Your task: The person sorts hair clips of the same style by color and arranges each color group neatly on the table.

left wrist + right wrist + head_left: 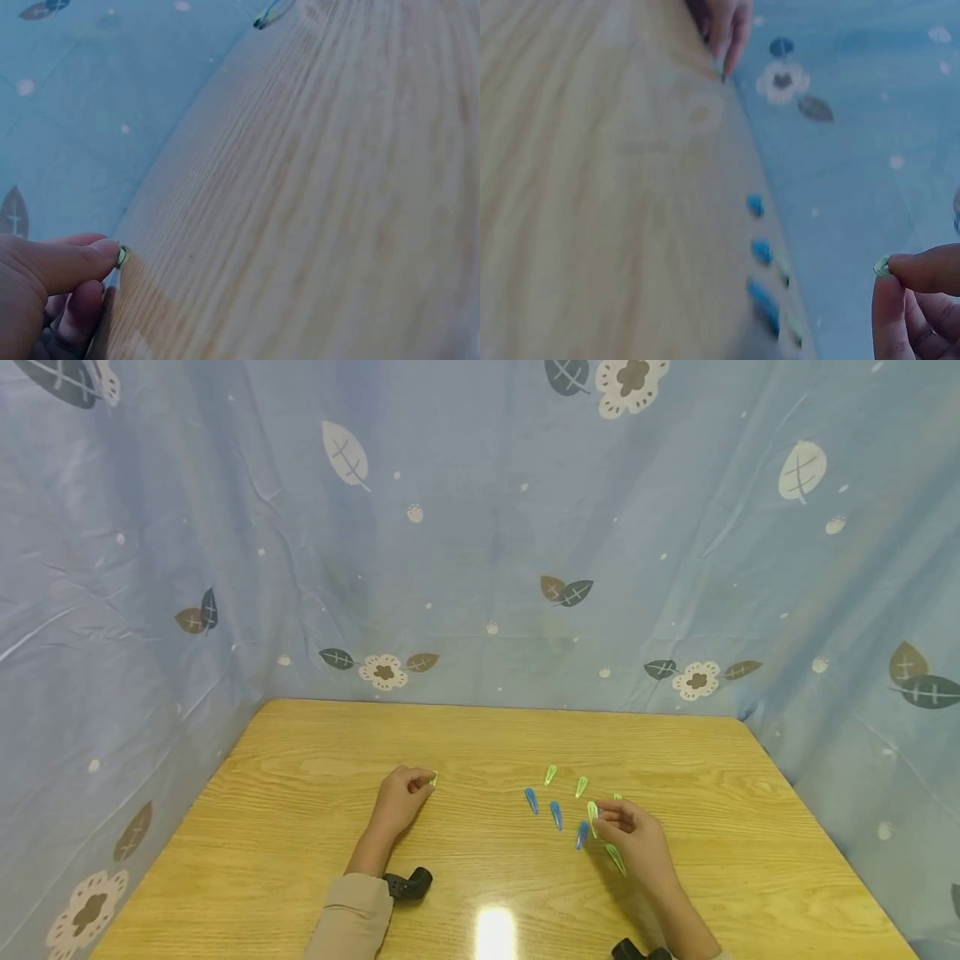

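Lower centre, our left hand (397, 797) pinched a green clip (434, 779); lower right, our right hand (636, 839) pinched another clip (880, 265), whose fingertip-only hold risked a drop.

A: What is seen behind the table (262, 827)?

B: A light-blue fabric (465, 527) is hung there, and the left and right sides are enclosed by it too. Its surface is broken by soft folds and creases.

A: How is it patterned?

B: It is printed with white leaves (802, 470), paired brown and dark-grey leaves (575, 593), pale flowers (383, 672) with brown centres, and scattered pale spots (416, 513).

A: And the table itself?

B: It is finished in yellowish wood grain. Near the front middle, a bright patch of light (496, 933) is reflected. In both wrist views, everything is rendered in cooler, duller tones.
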The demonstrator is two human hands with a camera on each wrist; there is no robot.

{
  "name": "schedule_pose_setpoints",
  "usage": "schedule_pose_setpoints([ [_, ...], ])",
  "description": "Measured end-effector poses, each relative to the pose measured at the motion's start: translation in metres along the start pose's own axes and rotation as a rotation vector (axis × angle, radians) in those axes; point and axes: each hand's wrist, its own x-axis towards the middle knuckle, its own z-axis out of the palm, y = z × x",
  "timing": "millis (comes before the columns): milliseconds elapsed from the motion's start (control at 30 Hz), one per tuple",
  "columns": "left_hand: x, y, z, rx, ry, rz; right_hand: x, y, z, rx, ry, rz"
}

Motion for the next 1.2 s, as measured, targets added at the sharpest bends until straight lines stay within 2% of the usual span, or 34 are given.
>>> schedule_pose_setpoints([
  [233,0.001,-0.001,0.0,0.008,-0.005,-0.004,0.018,-0.023,0.035,0.109,-0.053,-0.008],
  [333,0.001,-0.001,0.0,0.011,-0.007,-0.006,0.025,-0.029,0.052,0.152,-0.085,-0.036],
  [467,0.001,-0.001,0.001,0.013,-0.01,-0.006,0.035,-0.035,0.079,0.209,-0.131,-0.053],
  [767,0.0,-0.001,0.001,0.012,-0.01,-0.015,0.052,-0.036,0.143,0.278,-0.226,-0.023],
  [1000,0.001,-0.001,0.001,0.008,-0.008,-0.028,0.062,-0.042,0.177,0.312,-0.169,0.03],
  [1100,0.002,-0.001,0.001,0.005,-0.004,-0.023,0.06,-0.057,0.183,0.302,-0.155,0.048],
  [1200,0.003,-0.001,0.0,0.009,0.001,-0.01,0.063,-0.059,0.193,0.266,-0.13,0.061],
])
